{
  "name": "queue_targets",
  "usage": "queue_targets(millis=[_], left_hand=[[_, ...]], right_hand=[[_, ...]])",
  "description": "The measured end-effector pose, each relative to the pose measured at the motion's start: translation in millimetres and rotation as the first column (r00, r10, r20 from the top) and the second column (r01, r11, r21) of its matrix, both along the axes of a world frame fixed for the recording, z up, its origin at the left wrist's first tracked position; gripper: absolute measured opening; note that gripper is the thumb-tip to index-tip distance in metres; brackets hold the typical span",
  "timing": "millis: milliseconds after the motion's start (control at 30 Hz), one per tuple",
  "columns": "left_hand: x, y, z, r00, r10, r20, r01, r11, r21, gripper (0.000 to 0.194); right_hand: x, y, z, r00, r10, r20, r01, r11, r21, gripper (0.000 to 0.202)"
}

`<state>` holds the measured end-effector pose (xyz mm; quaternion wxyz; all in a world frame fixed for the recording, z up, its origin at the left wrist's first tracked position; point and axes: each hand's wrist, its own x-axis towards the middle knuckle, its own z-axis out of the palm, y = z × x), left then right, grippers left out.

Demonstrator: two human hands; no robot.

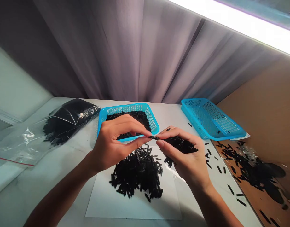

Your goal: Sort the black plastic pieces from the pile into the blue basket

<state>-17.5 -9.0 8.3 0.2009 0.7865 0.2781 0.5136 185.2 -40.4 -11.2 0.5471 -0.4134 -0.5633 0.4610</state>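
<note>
A small, narrow black piece with pointed ends (154,137) is stretched between my hands, above a heap of similar pieces. My left hand (115,143) pinches its left end between thumb and fingertips. At the other end, the thumb and forefinger of my right hand (191,157) close on it. A bunch of black pieces (180,145) shows within the curve of my right hand; whether all of it rests in the palm is hidden. Below lies the loose heap (137,173) on a white sheet (126,209).
Behind my left hand stands a blue basket (155,124) filled with black pieces. Another blue basket (199,121) at the right holds a few. A clear bag (66,121) of black pieces lies left. More pieces are scattered on a brown board (253,205). A grey curtain (126,50) hangs behind.
</note>
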Motion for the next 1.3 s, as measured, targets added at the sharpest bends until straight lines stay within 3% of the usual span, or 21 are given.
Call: queue_targets(millis=[267,533,600,667,733,800,867,933,1000,1133,1300], left_hand=[[-1,-1,-0.7,1.000,0.004,-0.017,-0.004,0.999,-0.041,0.013],[-1,-2,0.5,0.999,0.001,-0.032,0.000,1.000,0.022,0.012],[-2,1,-1.5,0.993,0.110,-0.033,-0.107,0.992,0.071,0.009],[-3,7,-5.9,0.950,0.311,-0.025,-0.307,0.947,0.094,0.007],[-4,14,-11.2,0.899,0.436,-0.026,-0.434,0.899,0.057,0.018],[-4,18,-15.6,0.938,0.342,-0.058,-0.344,0.938,-0.039,0.034],[-2,17,-17.4,0.992,0.091,-0.088,-0.102,0.986,-0.130,0.037],[0,14,-16.8,0.982,-0.143,-0.121,0.122,0.979,-0.165,0.031],[3,10,-15.4,0.962,-0.236,-0.137,0.215,0.965,-0.149,0.026],[5,9,-13.5,0.985,-0.164,-0.057,0.159,0.984,-0.082,0.010],[5,10,-12.8,0.997,-0.056,0.060,0.058,0.998,-0.032,0.010]], right_hand=[[1,0,0.0,0.999,0.007,-0.038,-0.008,1.000,-0.012,0.006],[2,0,-0.8,0.999,0.018,-0.027,-0.018,1.000,0.004,0.004],[3,1,-0.9,1.000,0.004,-0.014,-0.004,1.000,0.009,0.004],[3,2,-0.5,1.000,0.000,0.004,0.000,1.000,0.001,0.005],[2,3,0.2,1.000,0.022,0.019,-0.022,1.000,-0.014,0.006],[0,4,1.3,0.997,0.067,0.033,-0.066,0.997,-0.030,0.006],[-2,4,2.6,0.990,0.129,0.051,-0.127,0.991,-0.045,0.007],[-2,3,3.5,0.978,0.196,0.073,-0.193,0.980,-0.053,0.009],[-2,3,3.6,0.967,0.242,0.073,-0.238,0.969,-0.069,0.011],[2,5,0.5,0.969,0.246,-0.016,-0.247,0.963,-0.111,0.008],[7,10,-4.8,0.996,0.054,-0.068,-0.061,0.992,-0.110,0.009]])
